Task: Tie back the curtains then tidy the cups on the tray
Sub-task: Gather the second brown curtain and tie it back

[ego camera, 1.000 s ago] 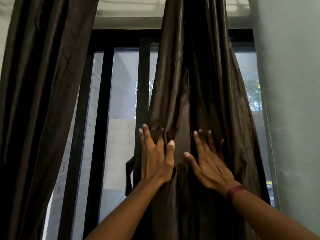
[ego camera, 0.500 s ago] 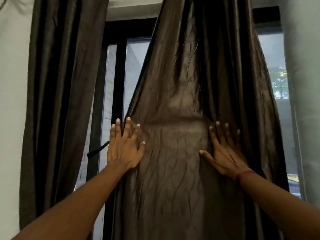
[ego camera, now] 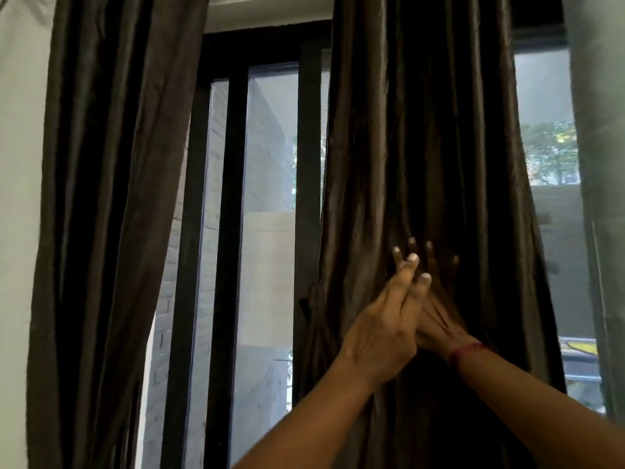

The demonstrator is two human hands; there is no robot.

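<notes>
Brown curtain (ego camera: 422, 147) meets right hand (ego camera: 439, 316), half hidden by left hand (ego camera: 378, 336).

Both forearms rise from the lower right, and the hands meet. The left hand (ego camera: 378, 333) stands edge-on with straight fingers, overlapping the right hand (ego camera: 439, 316), whose fingers spread flat and point upward. A red band (ego camera: 468, 351) circles the right wrist.

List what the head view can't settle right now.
1. Cups, tray: outside the head view.
2. Right hand: partly covered by the left hand.
3. Dark strap at the edge of the right curtain: folds hide where it runs.
4. Both curtain hems: cut off by the bottom edge.
</notes>
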